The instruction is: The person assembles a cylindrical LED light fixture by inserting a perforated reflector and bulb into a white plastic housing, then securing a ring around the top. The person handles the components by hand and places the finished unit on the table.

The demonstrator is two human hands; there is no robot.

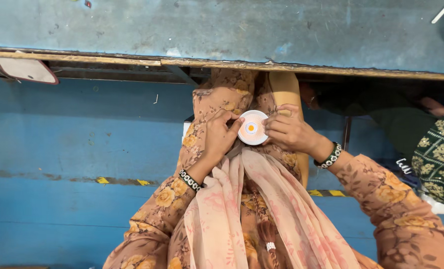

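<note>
A small round white disc (pixel 252 128) with an orange centre and fine rings is held over my lap. My left hand (pixel 219 136) grips its left edge with the fingertips. My right hand (pixel 290 132) pinches its right edge. Both wrists wear beaded black-and-white bracelets, and the sleeves are brown with a yellow flower print. A pale pink scarf (pixel 262 204) hangs down below the disc.
A worn blue-grey tabletop (pixel 222 27) with a wooden edge runs across the top. A white oval piece (pixel 26 69) sticks out under it at left. The blue floor (pixel 57 174) lies below. Another person in dark green patterned cloth (pixel 439 154) sits at right.
</note>
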